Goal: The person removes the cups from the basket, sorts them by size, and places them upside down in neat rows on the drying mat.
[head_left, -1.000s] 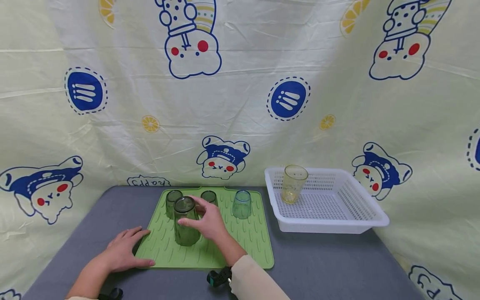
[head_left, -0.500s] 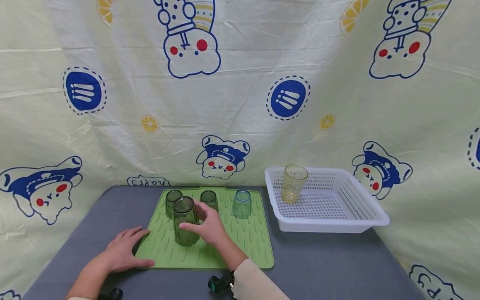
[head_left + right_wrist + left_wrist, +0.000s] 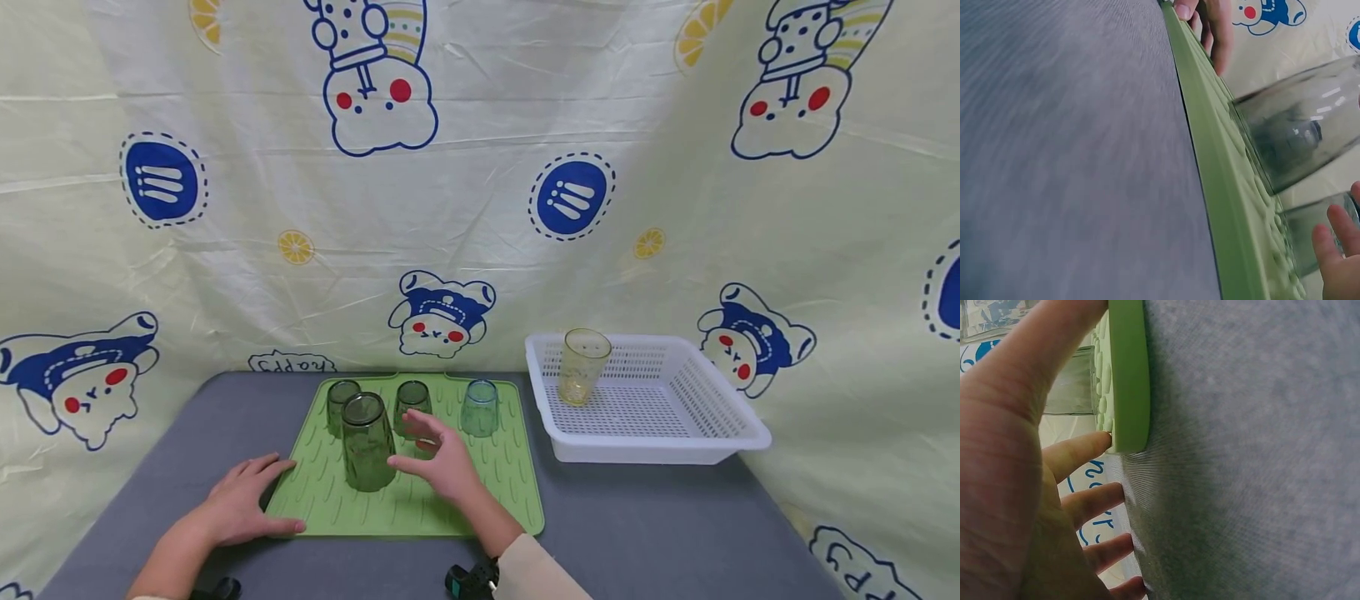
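Observation:
On the green drying mat (image 3: 480,492) stands a tall green glass (image 3: 367,454), bottom up as far as its shape shows. My right hand (image 3: 442,458) is just right of it, fingers spread and apart from the glass. Behind are two smaller green glasses, one at the back left (image 3: 339,408) and one in the middle (image 3: 412,404), plus a bluish glass (image 3: 480,408). My left hand (image 3: 243,504) rests at the mat's left front corner. In the left wrist view its thumb and index finger (image 3: 1079,453) touch the mat's edge (image 3: 1130,381), the other fingers spread on the cloth.
A white plastic basket (image 3: 652,446) stands to the right of the mat, with a tall yellow-tinted glass (image 3: 583,367) inside at its left. Grey cloth (image 3: 645,525) covers the table. A printed curtain (image 3: 487,192) hangs behind the table.
My right hand has let go of the tall green glass and drawn back to the right. The glass stays standing on the mat. My left hand keeps its place.

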### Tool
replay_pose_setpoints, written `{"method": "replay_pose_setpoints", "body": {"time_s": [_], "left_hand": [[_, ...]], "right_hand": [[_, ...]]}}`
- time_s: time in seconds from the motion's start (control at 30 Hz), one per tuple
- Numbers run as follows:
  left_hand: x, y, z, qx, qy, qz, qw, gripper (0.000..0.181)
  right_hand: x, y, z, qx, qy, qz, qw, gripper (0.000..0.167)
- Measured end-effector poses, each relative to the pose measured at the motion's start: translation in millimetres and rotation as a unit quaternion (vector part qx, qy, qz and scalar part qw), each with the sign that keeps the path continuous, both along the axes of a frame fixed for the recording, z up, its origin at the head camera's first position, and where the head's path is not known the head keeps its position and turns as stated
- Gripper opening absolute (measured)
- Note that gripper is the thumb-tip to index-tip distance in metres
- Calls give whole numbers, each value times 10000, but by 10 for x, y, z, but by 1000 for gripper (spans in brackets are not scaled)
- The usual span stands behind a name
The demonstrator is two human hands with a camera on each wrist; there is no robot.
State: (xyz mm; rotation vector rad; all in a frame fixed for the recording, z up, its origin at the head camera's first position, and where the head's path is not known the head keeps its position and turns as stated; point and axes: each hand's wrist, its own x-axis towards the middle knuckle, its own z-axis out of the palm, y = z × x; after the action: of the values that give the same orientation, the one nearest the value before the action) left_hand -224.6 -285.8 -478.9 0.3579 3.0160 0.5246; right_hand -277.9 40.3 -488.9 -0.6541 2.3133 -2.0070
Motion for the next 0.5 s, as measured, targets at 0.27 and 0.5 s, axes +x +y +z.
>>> {"method": "replay_pose_setpoints", "body": {"time_s": [0.27,0.5], "left_hand": [[-5,-10,-6,-17,19,-19,10000,97],[15,4,-7,-23,123,-15,9999,97]], "right_hand": [[75,251,28,-154,-120,-301,9994,61],[121,456,26,-323,-61,-355,9988,62]]}}
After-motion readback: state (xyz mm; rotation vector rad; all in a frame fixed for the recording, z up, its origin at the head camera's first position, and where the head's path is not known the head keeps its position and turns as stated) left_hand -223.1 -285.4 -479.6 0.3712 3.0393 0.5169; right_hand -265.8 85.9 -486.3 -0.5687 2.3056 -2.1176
